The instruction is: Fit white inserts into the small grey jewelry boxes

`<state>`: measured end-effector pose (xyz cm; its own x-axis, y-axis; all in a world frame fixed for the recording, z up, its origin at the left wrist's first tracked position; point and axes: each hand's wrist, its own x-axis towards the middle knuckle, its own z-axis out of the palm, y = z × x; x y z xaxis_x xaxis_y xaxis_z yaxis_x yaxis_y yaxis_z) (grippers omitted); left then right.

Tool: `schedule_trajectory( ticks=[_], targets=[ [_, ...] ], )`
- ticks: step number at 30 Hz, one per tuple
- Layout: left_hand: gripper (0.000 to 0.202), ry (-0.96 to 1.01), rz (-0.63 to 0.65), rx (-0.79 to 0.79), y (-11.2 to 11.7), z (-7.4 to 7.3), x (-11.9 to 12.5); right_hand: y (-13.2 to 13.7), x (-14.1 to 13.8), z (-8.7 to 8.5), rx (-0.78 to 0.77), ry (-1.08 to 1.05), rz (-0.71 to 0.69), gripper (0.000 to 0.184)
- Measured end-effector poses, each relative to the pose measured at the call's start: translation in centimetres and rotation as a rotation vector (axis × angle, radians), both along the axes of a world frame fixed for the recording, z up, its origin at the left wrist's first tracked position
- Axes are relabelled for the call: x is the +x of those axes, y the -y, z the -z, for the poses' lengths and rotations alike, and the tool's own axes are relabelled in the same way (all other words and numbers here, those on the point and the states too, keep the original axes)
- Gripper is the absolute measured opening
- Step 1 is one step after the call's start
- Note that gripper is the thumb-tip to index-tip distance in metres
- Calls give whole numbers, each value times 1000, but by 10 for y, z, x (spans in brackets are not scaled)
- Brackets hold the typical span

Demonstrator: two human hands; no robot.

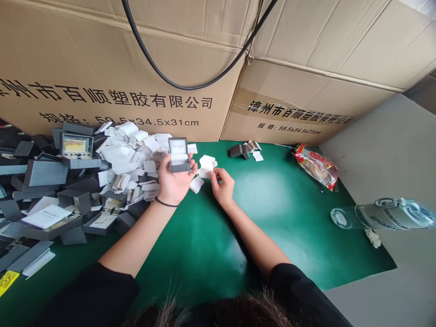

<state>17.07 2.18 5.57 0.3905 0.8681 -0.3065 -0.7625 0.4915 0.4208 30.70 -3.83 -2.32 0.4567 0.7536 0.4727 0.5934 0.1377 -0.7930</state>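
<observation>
My left hand (174,184) holds a small dark grey jewellery box (179,164) with its lid up. White lining shows inside the lid and in the base, and the lid lining bears faint print. To its right, my right hand (223,185) pinches the edge of a white folded card insert (207,166) between thumb and forefinger. Another white piece (196,185) lies on the green mat just below, between the two hands. A heap of white card inserts (126,152) reaches up to my left wrist.
Many dark boxes (46,175), some open, are piled at the left. Large cartons (163,54) stand along the back beneath a hanging black cable (190,87). Small dark pieces (240,151) lie behind my right hand. A red food packet (316,167) and a clear bottle (378,215) lie rightward.
</observation>
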Motion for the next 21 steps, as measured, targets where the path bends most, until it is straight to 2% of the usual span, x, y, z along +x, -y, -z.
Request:
schedule_trajectory(
  ticks=[4,7,9,11,12,14,16,18,20,21],
  targets=[
    [28,-48,75,71,11,33,12,-4,8,5,-123,-210,16,26],
    [29,-73,201,95,14,48,13,-7,16,8,-161,-281,14,27],
    [28,-82,301,58,15,53,13,-9,25,6,-182,-135,-91,22],
    [27,-79,388,16,16,56,13,-9,43,0,-230,99,-243,15],
    [27,-75,423,10,16,56,12,-7,56,-4,-258,193,-281,13],
    [26,-70,478,23,16,56,12,1,92,-14,-334,242,-265,11],
    [26,-76,520,37,18,55,12,17,134,-25,-310,176,-132,11],
    [24,-89,545,29,19,54,13,36,175,-33,-75,-30,226,22],
    [24,-100,555,18,20,53,15,53,204,-36,224,-337,583,37],
    [24,-102,557,13,21,52,16,60,212,-34,305,-464,679,43]
  ],
)
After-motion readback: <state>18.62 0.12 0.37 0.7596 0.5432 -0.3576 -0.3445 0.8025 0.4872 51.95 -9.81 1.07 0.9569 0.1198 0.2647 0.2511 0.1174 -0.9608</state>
